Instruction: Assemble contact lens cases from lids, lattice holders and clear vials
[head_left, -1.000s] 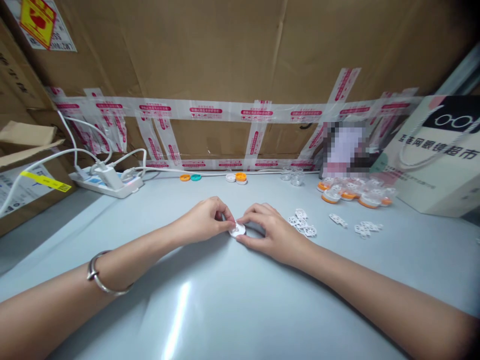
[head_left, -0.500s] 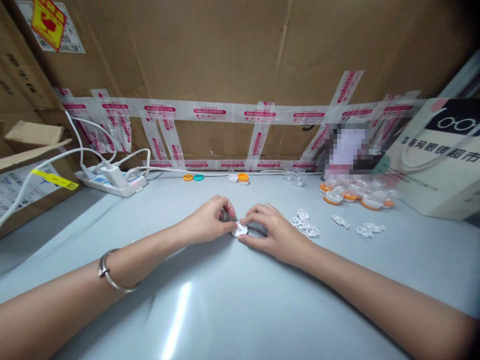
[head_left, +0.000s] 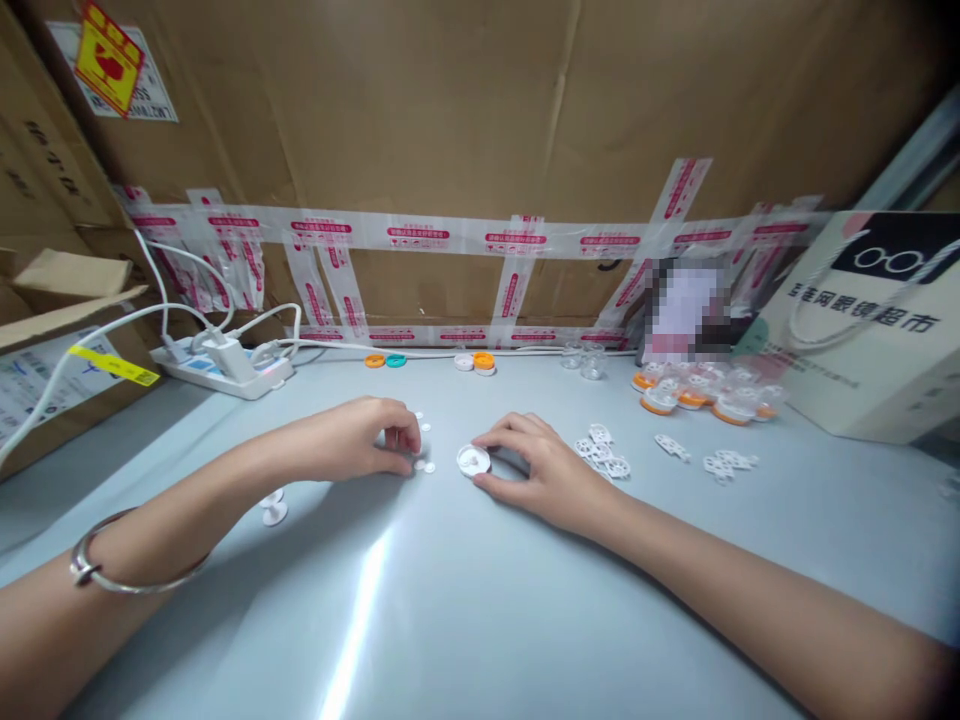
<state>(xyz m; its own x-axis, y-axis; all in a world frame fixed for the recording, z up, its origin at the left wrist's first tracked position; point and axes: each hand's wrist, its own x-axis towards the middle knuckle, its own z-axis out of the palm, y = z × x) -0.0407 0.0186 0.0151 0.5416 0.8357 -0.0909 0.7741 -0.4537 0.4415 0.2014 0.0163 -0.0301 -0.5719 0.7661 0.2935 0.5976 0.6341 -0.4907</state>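
A shallow white round plastic case (head_left: 473, 460) lies on the table, with a small raised part inside. My right hand (head_left: 536, 460) grips its right edge between thumb and fingers. To its left, my left hand (head_left: 375, 437) is over the table, fingers bent and thumb a little apart from them. Its fingertips are right beside small white discs (head_left: 426, 467), and I see nothing held between them. Under my left forearm stand white spool-like pieces (head_left: 275, 509), partly hidden.
White perforated plates (head_left: 602, 452) lie right of my right hand. Orange-and-white cases with clear tops (head_left: 705, 390) are piled farther back, near a paper bag (head_left: 855, 320). Orange and teal rings (head_left: 385, 361), clear parts (head_left: 583, 360) and a power strip (head_left: 225, 368) line the back by a large carton (head_left: 420, 280).
My left hand has let go of the white case and moved left to the small discs. My right hand keeps its hold on the case. The view has shifted slightly.
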